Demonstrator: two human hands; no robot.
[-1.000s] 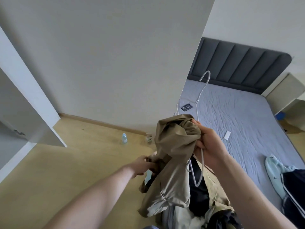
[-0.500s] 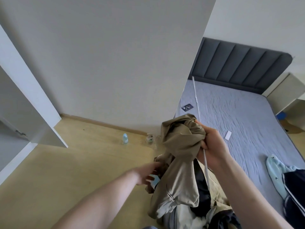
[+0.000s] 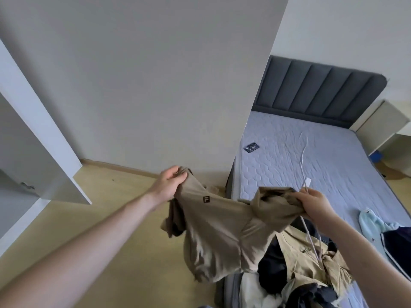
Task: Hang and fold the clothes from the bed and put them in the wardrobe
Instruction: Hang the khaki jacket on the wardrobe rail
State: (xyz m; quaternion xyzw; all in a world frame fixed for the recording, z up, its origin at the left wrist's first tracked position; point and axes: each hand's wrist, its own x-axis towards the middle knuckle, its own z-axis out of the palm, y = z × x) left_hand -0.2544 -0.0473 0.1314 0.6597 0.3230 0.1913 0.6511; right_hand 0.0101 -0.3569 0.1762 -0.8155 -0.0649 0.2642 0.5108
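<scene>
Room: yellow wood floor (image 3: 66,218), grey wall panel (image 3: 155,74) at 12 o'clock, open white wardrobe door (image 3: 42,152) at 9 o'clock, bed (image 3: 333,156) with quilted grey mattress and dark padded headboard (image 3: 320,94) at 2 o'clock, phone (image 3: 251,147) on it. Item: tan shirt (image 3: 222,230) with small dark logo, stretched mid-air at centre above a clothes pile (image 3: 300,274) at 5 o'clock. Left hand (image 3: 170,185) pinches one edge; right hand (image 3: 315,203) grips the bunched other end together with a white hanger (image 3: 311,236).

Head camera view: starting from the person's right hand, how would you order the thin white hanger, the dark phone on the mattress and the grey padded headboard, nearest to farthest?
1. Thin white hanger: in the right hand's grip, together with the tan shirt.
2. Dark phone: flat on the mattress, up and left of the hand.
3. Grey padded headboard: at the bed's far end.
</scene>
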